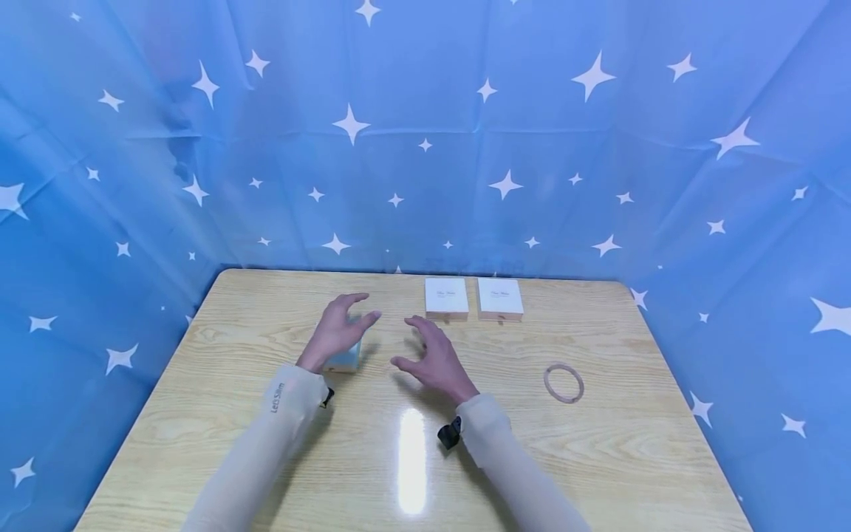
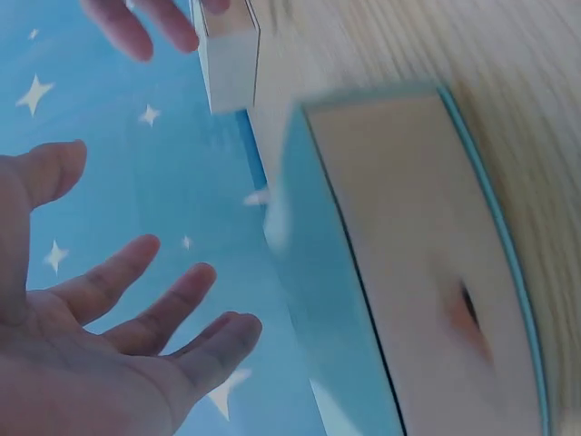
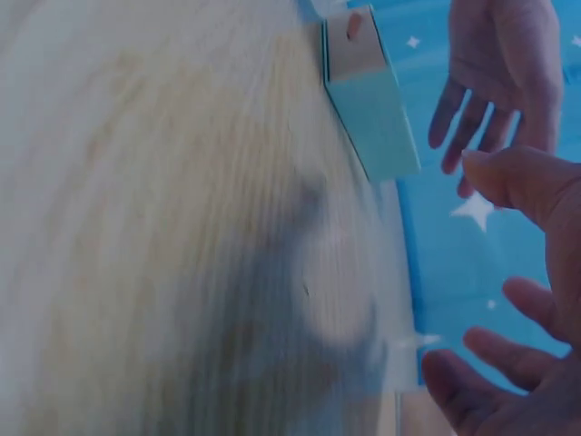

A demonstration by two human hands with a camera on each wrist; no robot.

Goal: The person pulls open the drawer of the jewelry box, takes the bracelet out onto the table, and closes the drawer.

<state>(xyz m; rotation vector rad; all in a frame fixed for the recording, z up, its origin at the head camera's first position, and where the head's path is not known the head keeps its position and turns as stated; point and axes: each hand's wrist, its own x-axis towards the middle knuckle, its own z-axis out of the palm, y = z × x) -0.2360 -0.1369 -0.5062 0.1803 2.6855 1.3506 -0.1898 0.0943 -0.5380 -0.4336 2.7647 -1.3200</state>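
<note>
My left hand (image 1: pixel 335 332) is raised above the table with its fingers spread and nothing in its grasp. Below and partly behind it stands a light-blue box (image 1: pixel 343 360); the left wrist view shows its pale front panel (image 2: pixel 399 209) with a small tab. To the right, my right hand (image 1: pixel 437 360) hovers over the wood, fingers apart and holding nothing. Both palms face each other across a gap. In the right wrist view, the blue box (image 3: pixel 374 118) stands beyond the right hand (image 3: pixel 536 354), beside the left one (image 3: pixel 504 68).
Two white boxes (image 1: pixel 446 295) with small print on their lids sit side by side at the table's back edge. A pinkish ring (image 1: pixel 564 383) lies on the right of the wooden table (image 1: pixel 598 458). Blue star-patterned cloth (image 1: pixel 425 199) hangs around the back and sides.
</note>
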